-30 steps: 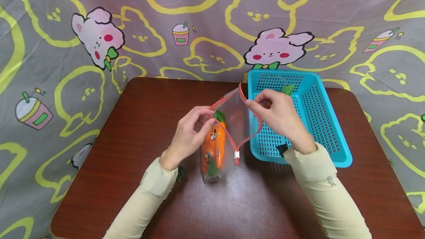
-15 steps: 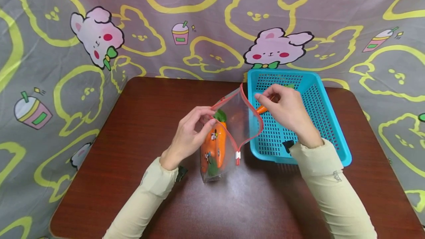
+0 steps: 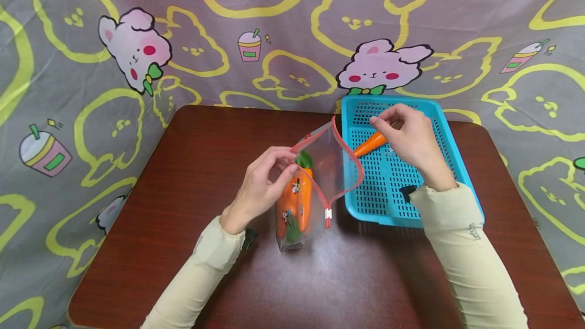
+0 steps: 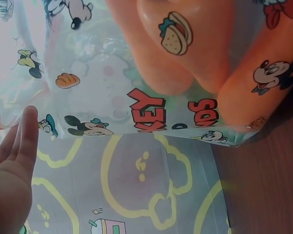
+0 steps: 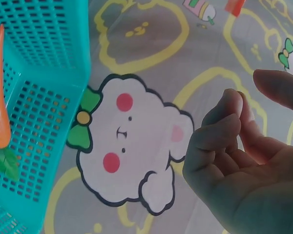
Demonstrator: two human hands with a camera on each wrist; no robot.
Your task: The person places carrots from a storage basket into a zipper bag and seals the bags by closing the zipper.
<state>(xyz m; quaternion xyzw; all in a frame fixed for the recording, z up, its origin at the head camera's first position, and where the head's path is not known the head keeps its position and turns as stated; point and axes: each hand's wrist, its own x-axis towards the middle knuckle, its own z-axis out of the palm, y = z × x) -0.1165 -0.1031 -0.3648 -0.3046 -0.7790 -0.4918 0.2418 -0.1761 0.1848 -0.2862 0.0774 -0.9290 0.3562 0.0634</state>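
The clear bag (image 3: 326,166) is pinched at its red rim by the left hand (image 3: 258,187), mouth held open. Nothing is gripped by the right hand (image 3: 411,138): thumb parted, fingers loosely curled, above the carrot (image 3: 371,143) in the blue basket (image 3: 377,187). Orange, leafy-topped pieces (image 3: 303,207) are already bagged. Likely step: bag filling; next, the carrot needs to be pinched and fed through the mouth.
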